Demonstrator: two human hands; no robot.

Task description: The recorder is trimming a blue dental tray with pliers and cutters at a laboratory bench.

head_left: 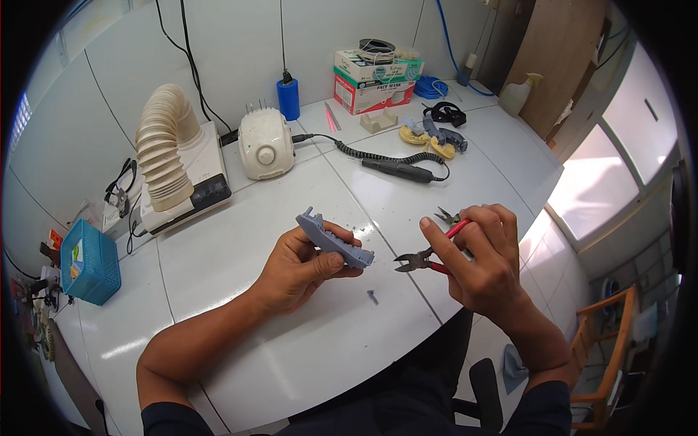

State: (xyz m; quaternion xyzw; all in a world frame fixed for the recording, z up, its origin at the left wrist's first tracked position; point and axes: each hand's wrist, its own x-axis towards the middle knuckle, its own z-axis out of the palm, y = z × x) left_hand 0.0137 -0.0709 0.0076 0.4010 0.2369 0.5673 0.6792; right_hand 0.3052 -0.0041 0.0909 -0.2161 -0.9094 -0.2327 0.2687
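In the head view my left hand point(298, 269) grips a curved blue-grey moulded piece point(331, 240) with small projections, its thumb across the front. To its right my right hand point(483, 261) holds red-handled side cutters point(411, 260), their jaws parted and pointing left, just short of the piece. Behind these cutters a second pair of pliers point(445, 216) shows, partly hidden by my hand. A small blue-grey scrap point(371, 296) lies below the piece, and tiny bits are scattered on the white tiled table point(218, 276).
A hose unit point(166, 149), white motor box point(263, 149) and corded handpiece point(396, 171) stand behind. Yellow and grey models point(429, 142) and stacked boxes point(374, 93) sit at the back. A blue basket point(91, 265) is left; a wooden chair point(611, 349) is right, off the table.
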